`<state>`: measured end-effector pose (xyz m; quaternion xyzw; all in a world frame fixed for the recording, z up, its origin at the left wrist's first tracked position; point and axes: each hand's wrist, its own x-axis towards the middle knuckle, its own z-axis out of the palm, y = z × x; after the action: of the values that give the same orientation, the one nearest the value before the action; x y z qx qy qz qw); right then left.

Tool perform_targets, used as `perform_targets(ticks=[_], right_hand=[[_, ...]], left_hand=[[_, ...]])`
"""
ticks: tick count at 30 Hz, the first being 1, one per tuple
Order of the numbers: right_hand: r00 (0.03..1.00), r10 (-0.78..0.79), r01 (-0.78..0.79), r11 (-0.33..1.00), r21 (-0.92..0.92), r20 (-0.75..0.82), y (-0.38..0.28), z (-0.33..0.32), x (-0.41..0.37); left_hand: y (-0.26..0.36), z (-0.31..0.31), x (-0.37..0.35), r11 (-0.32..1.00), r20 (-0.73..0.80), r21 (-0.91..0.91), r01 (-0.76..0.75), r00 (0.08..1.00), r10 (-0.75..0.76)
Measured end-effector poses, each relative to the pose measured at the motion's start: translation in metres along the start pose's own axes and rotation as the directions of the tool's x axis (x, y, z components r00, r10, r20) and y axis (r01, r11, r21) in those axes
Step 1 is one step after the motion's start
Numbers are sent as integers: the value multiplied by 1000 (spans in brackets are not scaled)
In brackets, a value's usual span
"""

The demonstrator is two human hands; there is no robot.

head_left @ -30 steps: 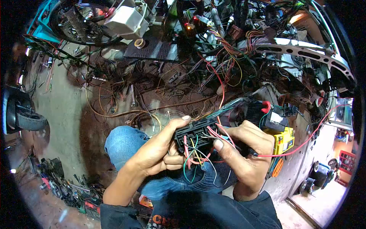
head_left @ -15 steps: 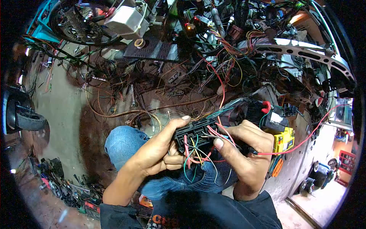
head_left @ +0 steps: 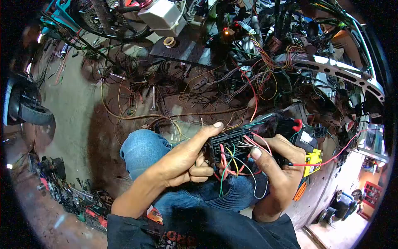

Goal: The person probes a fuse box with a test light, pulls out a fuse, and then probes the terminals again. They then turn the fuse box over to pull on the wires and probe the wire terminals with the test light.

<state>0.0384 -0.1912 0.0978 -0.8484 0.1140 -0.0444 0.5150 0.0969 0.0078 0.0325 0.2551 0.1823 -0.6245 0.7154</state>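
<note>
Above my lap, my left hand point(head_left: 182, 166) grips the left end of a black fuse box point(head_left: 224, 144), thumb on its top edge and fingers curled below. Red, yellow, green and white wires point(head_left: 237, 159) come out of its near face and hang in loops. At the box's right end my right hand point(head_left: 284, 170) is closed, thumb and forefinger pinching around several thin wires point(head_left: 248, 141). A red lead point(head_left: 319, 162) with a black end runs off to the right from this hand; what its end joins is hidden by the fingers.
A yellow-and-black battery point(head_left: 313, 159) stands right of my right hand. Loose wiring point(head_left: 265, 79) and a motorcycle wheel point(head_left: 112, 31) fill the far side. A wrench point(head_left: 153, 98) lies on the floor. Tools point(head_left: 70, 195) are heaped at lower left, a small wheel point(head_left: 36, 114) at left.
In the view, both hands and the fuse box sit slightly farther right, and the whole scene has shifted with the camera. The hold on the box looks the same.
</note>
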Motion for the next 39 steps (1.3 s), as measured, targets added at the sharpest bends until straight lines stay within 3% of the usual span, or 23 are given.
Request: perform_targets(ticks=[4, 7, 12, 18, 21, 26, 29, 34, 37, 38, 39], right_hand=[[1000, 8, -8, 1000, -11, -11, -2, 1, 0], [1000, 8, -7, 999, -32, 3, -3, 1, 0], [998, -48, 49, 998, -30, 30, -1, -1, -1], [991, -116, 109, 990, 94, 68, 6, -5, 0], [993, -105, 114, 967, 227, -53, 18, -3, -4], [996, 16, 6, 968, 250, -85, 8, -6, -8], [990, -34, 72, 955, 287, -136, 17, -7, -10], [902, -247, 358, 887, 293, -354, 32, -1, -11], [887, -302, 372, 916, 149, -350, 31, -5, -16], [836, -345, 456, 870, 189, -428, 32, 1, -12], [861, -329, 432, 876, 217, -387, 33, -2, -15]], left_hand=[[-1, -6, 0, 1000, 77, 7, 0, 997, 0], [2, -2, -3, 999, 50, 53, -4, 999, 1], [-4, -1, -2, 979, -25, 128, -161, 986, 166], [-4, 3, -3, 872, -87, 298, -388, 899, 430], [-4, 9, -8, 788, -161, 407, -461, 814, 559], [-6, 4, -8, 768, -115, 421, -483, 811, 573], [-9, 3, -5, 781, -169, 406, -475, 801, 575], [-11, 2, 0, 791, -205, 407, -457, 798, 567], [-10, 6, -1, 799, -206, 410, -440, 809, 551], [-9, 4, -2, 801, -192, 408, -438, 816, 545], [-9, 4, -2, 802, -178, 407, -438, 823, 539]])
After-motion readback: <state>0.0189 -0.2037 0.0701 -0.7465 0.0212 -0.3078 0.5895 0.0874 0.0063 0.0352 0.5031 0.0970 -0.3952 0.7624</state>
